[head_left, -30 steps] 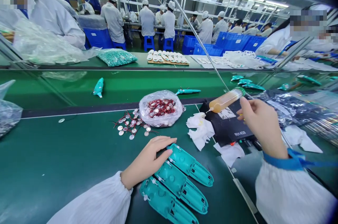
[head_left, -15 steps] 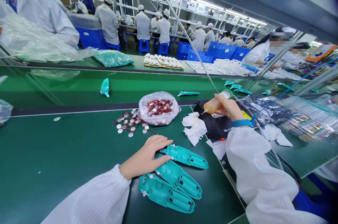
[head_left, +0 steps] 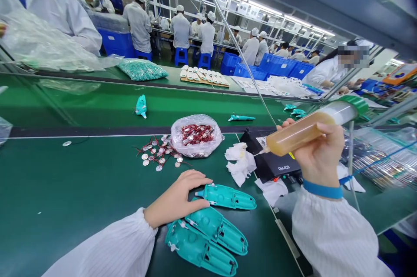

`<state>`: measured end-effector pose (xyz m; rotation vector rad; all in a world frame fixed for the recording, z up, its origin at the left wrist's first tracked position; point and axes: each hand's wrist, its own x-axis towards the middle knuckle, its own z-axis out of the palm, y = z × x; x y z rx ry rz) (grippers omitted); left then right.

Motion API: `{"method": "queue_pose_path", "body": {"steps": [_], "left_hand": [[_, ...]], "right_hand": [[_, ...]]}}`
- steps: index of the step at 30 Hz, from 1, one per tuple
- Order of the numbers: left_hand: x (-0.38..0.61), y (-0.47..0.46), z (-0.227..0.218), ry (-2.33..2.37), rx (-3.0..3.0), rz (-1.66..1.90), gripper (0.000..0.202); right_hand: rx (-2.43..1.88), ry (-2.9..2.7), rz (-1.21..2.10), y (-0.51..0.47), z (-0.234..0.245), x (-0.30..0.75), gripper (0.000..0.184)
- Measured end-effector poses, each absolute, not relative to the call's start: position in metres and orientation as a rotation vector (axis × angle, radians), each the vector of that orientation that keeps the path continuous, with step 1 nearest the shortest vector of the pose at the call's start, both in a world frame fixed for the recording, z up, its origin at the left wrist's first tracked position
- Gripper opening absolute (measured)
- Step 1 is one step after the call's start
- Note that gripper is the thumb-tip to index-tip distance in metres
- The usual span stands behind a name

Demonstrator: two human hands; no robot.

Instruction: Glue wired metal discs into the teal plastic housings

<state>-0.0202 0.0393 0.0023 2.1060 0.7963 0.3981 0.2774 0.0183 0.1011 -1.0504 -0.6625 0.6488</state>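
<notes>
My right hand [head_left: 321, 159] is wrapped round a squeeze bottle [head_left: 295, 138] of amber liquid, tilted with its thin nozzle down to the left and its green cap up. Over the near ends of three teal plastic shells lies my left hand [head_left: 179, 196], fingers stretched and thumb apart. The farthest shell [head_left: 230, 197] is by its fingertips. The middle shell [head_left: 218, 229] is by the thumb, and the nearest shell [head_left: 203, 248] is below it. All three show their hollow insides upward. Where the left fingers touch them is partly hidden.
Beyond my left hand are a plastic bag [head_left: 197, 148] of red-wired discs and a loose pile of discs [head_left: 159, 153]. Crumpled tissues [head_left: 241, 164] lie beside a black box [head_left: 276, 166]. Teal parts [head_left: 141, 106] rest on the green belt [head_left: 185, 105]. Co-workers stand beyond.
My right hand has lifted the squeeze bottle off the black box area, bringing it closer and to the right. The left hand stays on the shells, nearly still.
</notes>
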Motion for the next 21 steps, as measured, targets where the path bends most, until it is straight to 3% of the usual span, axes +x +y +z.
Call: {"method": "queue_pose_path", "body": {"steps": [5,11,21], "left_hand": [[-0.020,0.040,0.000,0.794,2.117,0.416,0.044],[-0.019,0.040,0.005,0.768,2.147,0.431,0.043],[-0.019,0.041,0.004,0.732,2.157,0.465,0.043]], "right_hand": [[-0.952,-0.829,0.826,0.005,0.086,0.237,0.029],[-0.896,-0.956,1.002,0.003,0.070,0.203,0.027],[-0.877,-1.021,1.073,0.005,0.053,0.200,0.031]]}}
